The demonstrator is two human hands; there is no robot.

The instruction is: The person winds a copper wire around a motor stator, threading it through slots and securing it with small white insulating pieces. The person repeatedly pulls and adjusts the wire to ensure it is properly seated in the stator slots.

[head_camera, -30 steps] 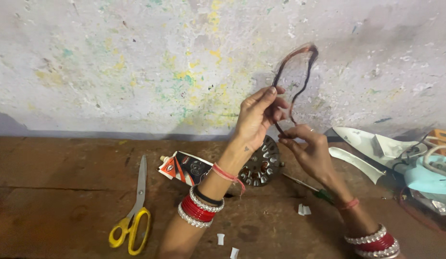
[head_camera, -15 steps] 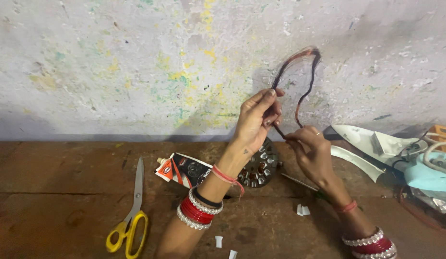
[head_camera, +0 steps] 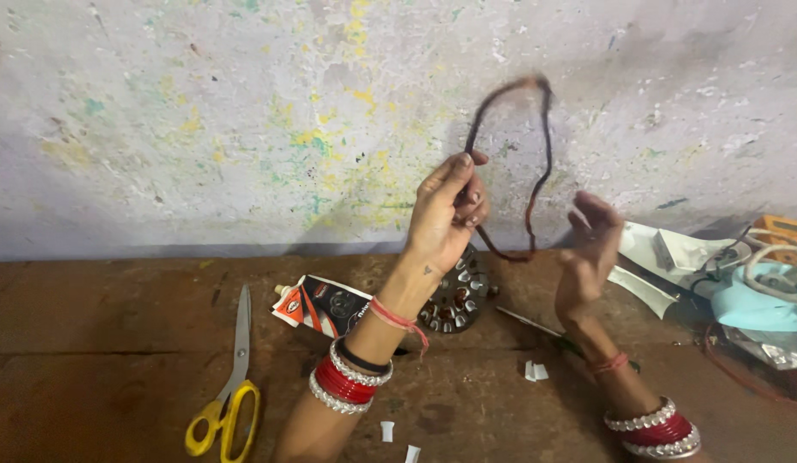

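My left hand [head_camera: 443, 214] is raised before the wall [head_camera: 201, 129], fingers pinched tight on the dark looped cord [head_camera: 535, 184], which arcs upward. My right hand [head_camera: 589, 249] hangs just beside the loop, fingers loosely spread, gripping nothing.

Black-red-white glue tube [head_camera: 323, 304] on bench

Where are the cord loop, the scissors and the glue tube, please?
cord loop [head_camera: 542, 184], head view, right side strand
scissors [head_camera: 226, 418], head view, yellow handles
glue tube [head_camera: 323, 306], head view, middle of body
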